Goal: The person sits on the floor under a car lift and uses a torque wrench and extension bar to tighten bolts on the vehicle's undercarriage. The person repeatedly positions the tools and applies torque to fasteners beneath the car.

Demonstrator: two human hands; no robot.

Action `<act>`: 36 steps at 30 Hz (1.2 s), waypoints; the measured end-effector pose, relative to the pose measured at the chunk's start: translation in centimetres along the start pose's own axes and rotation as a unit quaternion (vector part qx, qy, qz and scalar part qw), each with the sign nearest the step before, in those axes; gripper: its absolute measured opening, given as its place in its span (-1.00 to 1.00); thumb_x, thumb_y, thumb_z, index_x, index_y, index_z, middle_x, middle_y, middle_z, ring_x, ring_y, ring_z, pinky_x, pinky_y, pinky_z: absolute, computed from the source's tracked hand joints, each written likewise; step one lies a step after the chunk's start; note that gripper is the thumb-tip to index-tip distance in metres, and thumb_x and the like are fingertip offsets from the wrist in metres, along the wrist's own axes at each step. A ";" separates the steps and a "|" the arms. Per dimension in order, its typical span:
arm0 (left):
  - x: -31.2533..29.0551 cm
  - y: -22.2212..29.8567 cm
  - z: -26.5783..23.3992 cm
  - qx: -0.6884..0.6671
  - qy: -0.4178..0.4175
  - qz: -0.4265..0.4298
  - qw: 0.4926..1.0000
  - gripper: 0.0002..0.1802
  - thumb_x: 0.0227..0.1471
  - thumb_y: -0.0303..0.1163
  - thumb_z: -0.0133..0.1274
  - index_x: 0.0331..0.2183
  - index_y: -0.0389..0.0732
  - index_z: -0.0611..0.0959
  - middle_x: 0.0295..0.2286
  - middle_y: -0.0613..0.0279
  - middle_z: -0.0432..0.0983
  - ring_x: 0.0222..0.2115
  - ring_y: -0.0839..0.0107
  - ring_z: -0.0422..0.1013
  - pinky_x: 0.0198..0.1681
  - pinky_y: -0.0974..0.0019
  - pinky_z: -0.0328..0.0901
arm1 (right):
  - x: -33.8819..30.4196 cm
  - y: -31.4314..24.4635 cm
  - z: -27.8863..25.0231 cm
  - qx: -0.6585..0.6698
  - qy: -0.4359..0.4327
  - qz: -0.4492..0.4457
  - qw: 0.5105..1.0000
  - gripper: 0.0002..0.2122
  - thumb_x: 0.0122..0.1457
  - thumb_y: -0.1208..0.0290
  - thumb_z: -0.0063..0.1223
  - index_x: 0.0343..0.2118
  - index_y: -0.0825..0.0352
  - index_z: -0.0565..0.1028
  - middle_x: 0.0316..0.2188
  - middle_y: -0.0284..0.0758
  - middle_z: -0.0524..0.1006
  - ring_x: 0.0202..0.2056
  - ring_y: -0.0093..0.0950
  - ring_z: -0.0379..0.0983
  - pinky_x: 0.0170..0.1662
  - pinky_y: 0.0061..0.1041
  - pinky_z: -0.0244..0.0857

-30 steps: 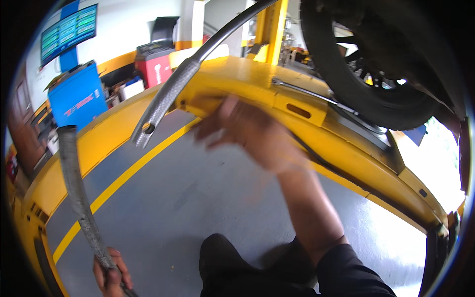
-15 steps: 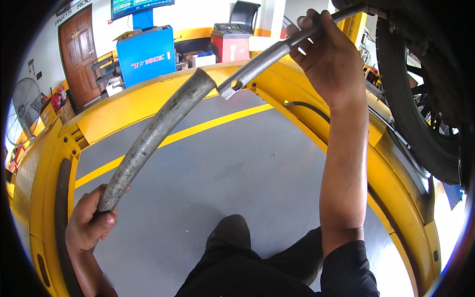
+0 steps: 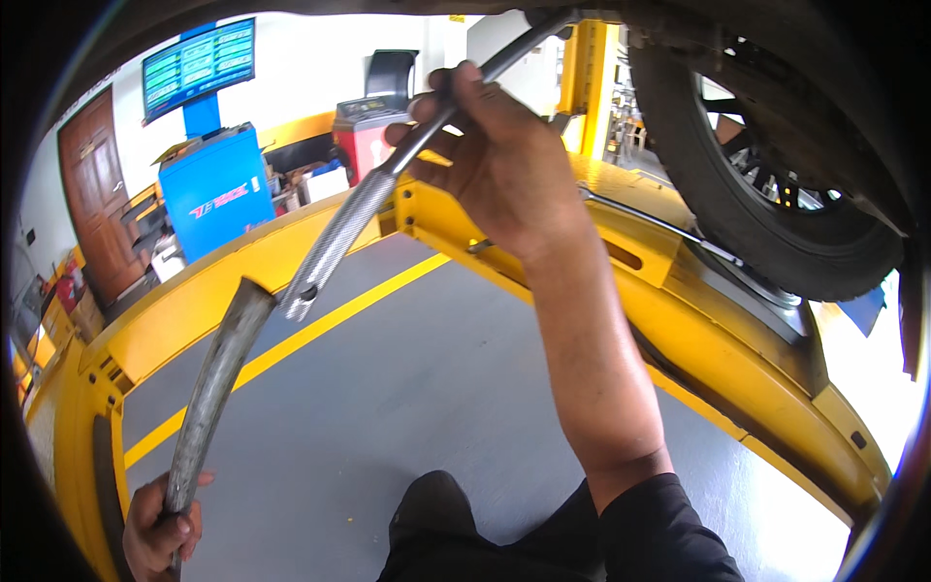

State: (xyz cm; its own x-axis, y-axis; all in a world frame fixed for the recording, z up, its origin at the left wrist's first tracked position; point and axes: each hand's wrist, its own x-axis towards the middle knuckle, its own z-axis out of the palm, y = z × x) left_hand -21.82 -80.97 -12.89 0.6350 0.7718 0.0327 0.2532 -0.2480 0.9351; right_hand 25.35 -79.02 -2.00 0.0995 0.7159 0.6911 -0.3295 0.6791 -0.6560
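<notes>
right hand (image 3: 514, 165) raised, i have my fingers partly curled around the smooth upper length of a metal bar (image 3: 344, 233), whose rough grip slants down well left of the tyre (image 3: 674, 136), while my left hand (image 3: 160, 532) is closed around the lower part of a grey pipe (image 3: 211, 388). the pipe's upper end is just beside the bar's holed tip, though i cannot tell if they touch. for good control, i judge it best to steady the bar and tilt the pipe until both slant along one line, fingers clear of the two ends.
</notes>
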 end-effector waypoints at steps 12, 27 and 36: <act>0.4 -1.3 0.5 0.000 0.026 -0.055 0.998 0.11 -0.17 0.31 0.39 0.05 -0.51 0.48 -0.80 0.25 0.34 -0.87 0.54 0.21 -0.79 0.42 0.11 | -0.4 -0.1 0.2 -0.022 0.021 0.002 1.000 -0.73 0.47 0.15 -0.14 -0.19 0.24 0.49 -0.32 -0.33 0.60 -0.13 -0.30 0.60 -0.05 -0.24 0.49; 5.2 3.4 6.9 0.013 0.006 0.004 1.000 -0.17 0.10 0.19 0.19 0.00 -0.43 0.47 -0.72 0.30 0.33 -0.80 0.59 0.20 -0.72 0.46 0.15 | 0.1 0.5 -1.6 0.057 -0.096 -0.010 0.994 -0.70 0.49 0.10 -0.19 -0.22 0.14 0.54 -0.29 -0.36 0.64 0.06 -0.25 0.50 0.16 -0.06 0.30; 10.9 7.7 9.9 -0.017 -0.049 0.071 0.996 -0.47 0.27 -0.02 0.08 -0.06 -0.33 0.47 -0.67 0.34 0.30 -0.75 0.64 0.20 -0.71 0.49 0.16 | -0.5 0.7 -0.7 0.097 -0.023 -0.002 0.995 -0.67 0.46 0.02 -0.17 -0.25 0.14 0.52 -0.12 -0.23 0.62 -0.05 -0.23 0.52 0.11 -0.01 0.27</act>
State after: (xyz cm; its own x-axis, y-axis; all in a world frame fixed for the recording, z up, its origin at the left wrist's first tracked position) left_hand -5.73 -80.26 -8.84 0.7318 0.6687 0.1319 0.1316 -0.3285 0.9353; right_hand 25.71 -78.81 -3.07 0.0587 0.7017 0.7101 -0.5047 0.6345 -0.5853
